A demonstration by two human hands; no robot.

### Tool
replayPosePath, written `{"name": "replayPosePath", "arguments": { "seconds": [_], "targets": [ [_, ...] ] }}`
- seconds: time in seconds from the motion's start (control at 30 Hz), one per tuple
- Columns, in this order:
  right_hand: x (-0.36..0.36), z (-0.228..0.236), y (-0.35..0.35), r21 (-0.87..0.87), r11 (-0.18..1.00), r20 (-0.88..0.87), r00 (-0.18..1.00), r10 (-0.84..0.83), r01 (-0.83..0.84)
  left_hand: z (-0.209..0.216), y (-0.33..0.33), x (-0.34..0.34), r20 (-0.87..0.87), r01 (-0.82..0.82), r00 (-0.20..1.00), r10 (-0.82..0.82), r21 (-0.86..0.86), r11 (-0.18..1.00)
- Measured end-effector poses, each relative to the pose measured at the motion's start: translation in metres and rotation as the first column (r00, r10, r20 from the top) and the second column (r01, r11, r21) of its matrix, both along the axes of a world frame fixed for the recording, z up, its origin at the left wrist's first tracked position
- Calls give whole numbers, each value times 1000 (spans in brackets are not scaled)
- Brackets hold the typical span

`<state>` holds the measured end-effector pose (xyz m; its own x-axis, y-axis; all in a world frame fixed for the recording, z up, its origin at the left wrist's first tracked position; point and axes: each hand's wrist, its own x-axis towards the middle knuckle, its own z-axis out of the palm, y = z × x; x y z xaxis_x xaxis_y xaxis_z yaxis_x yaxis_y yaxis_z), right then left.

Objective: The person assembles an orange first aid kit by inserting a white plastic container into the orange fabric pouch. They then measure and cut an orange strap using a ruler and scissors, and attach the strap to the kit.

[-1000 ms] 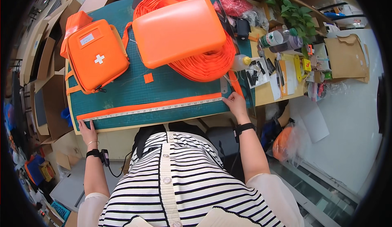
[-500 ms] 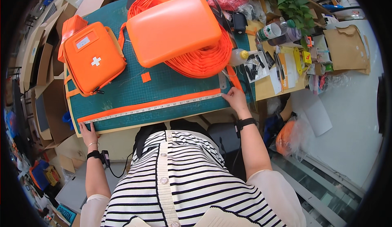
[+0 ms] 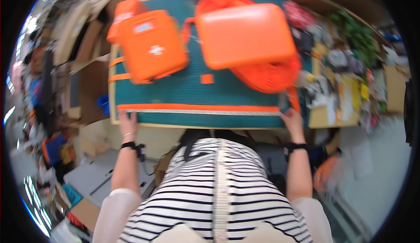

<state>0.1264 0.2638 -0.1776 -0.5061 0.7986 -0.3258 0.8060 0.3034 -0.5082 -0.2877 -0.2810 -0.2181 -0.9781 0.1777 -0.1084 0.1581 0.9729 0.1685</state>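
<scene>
A flat orange strap runs left to right across the near part of the green cutting mat. Along its near side lies a white tape measure, its marks blurred. My left hand holds the left end down, fingertips on the strap. At the other end, my right hand is closed in a pinch on the strap beside the tape; exactly what lies between the fingertips is blurred. From there the orange strap bends away toward a big orange coil.
An orange hard case rests on the coil. Left of it lies an orange bag with a white cross. A small orange square sits mid-mat. Bottles, papers, small parts and a green plant crowd the right; cardboard boxes stand left.
The whole view has swung, so the table sits further right and straighter in the picture, with motion blur. Both hands stay at the two ends of the strap.
</scene>
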Motion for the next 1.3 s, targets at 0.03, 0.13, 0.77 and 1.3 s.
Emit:
{"name": "replayPosePath", "arguments": {
  "seconds": [0.03,0.13,0.77,1.3],
  "targets": [
    [5,-4,1,-45,999,-15,999,-28,27,11,16,3,70,-46,997,41,69,997],
    [14,-18,9,-15,999,-47,998,41,-42,19,20,8,26,-59,998,58,41,997],
    [18,-34,24,-16,993,-8,993,120,-121,38,33,17,-56,-147,988,143,-82,986],
    [42,-58,85,-231,967,186,970,154,-109,32,29,30,-190,-210,956,226,99,973]
  ]
}}
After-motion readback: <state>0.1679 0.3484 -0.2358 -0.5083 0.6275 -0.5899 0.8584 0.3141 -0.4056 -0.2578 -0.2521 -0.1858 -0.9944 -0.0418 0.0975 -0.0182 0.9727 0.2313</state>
